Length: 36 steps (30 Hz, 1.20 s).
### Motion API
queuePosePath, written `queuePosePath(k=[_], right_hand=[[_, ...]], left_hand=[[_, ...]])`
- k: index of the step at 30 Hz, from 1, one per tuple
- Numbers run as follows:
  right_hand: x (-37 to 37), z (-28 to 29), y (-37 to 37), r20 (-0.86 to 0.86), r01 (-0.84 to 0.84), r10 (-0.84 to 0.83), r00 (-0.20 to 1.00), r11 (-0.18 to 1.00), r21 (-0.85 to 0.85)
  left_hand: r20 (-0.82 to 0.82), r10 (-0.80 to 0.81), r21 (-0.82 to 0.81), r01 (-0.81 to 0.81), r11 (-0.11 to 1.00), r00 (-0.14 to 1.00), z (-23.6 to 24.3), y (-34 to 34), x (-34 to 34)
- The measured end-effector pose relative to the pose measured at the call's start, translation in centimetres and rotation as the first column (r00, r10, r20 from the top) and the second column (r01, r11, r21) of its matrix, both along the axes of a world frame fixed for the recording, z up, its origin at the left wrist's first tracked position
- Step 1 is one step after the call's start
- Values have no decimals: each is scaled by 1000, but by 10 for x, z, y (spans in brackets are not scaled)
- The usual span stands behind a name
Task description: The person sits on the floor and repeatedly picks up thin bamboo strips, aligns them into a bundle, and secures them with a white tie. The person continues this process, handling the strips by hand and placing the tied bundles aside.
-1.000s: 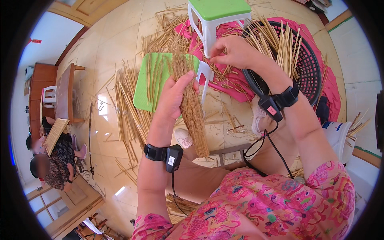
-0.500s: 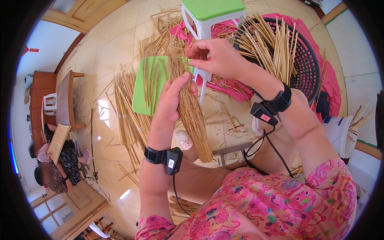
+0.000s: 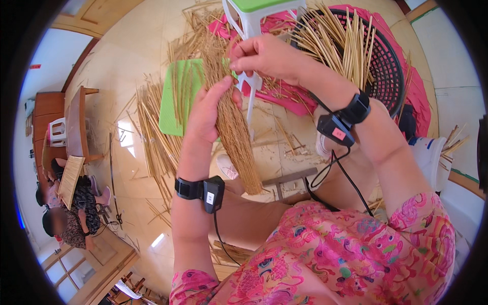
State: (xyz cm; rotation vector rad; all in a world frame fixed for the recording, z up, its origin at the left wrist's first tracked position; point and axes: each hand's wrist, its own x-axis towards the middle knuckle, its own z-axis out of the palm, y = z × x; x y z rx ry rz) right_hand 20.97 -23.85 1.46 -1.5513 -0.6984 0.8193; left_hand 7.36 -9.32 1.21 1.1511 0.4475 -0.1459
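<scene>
My left hand (image 3: 207,113) is wrapped around a thick bundle of dried straw stalks (image 3: 236,145), thumb across its front. The bundle slants from its frayed, loose top down to a tighter end above my lap. At the upper right edge of the bundle, my right hand (image 3: 269,58) has thumb and forefinger pinched together; whatever is between them is too small to make out. Behind the bundle's upper part is a green board or stool top (image 3: 168,109) with loose stalks lying over it.
A white stool (image 3: 249,23) with a green seat stands ahead, beside a black basket (image 3: 389,76) of cut stalks on pink cloth (image 3: 419,96). Loose straw (image 3: 150,132) litters the tiled floor at left. A white bucket (image 3: 429,155) stands right. Other people (image 3: 76,218) sit far left.
Both hands and the bundle appear slightly higher and further left in the picture, as does the whole scene. The left grip and the right pinch stay much the same.
</scene>
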Motion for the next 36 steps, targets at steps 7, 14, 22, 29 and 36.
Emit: queuePosePath(k=[7, 14, 22, 29, 36], right_hand=[[1, 2, -4, 70, 12, -10, 998, 1000, -27], [-2, 4, -6, 378, 24, -37, 925, 999, 38], [-4, -3, -4, 848, 112, -244, 471, 970, 217], [95, 0, -37, 628, 532, -435, 646, 846, 38], [31, 15, -28, 454, -86, 135, 881, 988, -128]], left_hand=[[24, 3, -58, -2, 998, 1000, -4, 3, 2], [4, 9, -22, -9, 1000, 1000, 3, 2, 1], [46, 10, -146, -3, 989, 999, -1, -10, 3], [51, -120, 81, 115, 990, 991, 2, -21, -13], [53, 45, 119, -51, 992, 998, 11, -5, -3]])
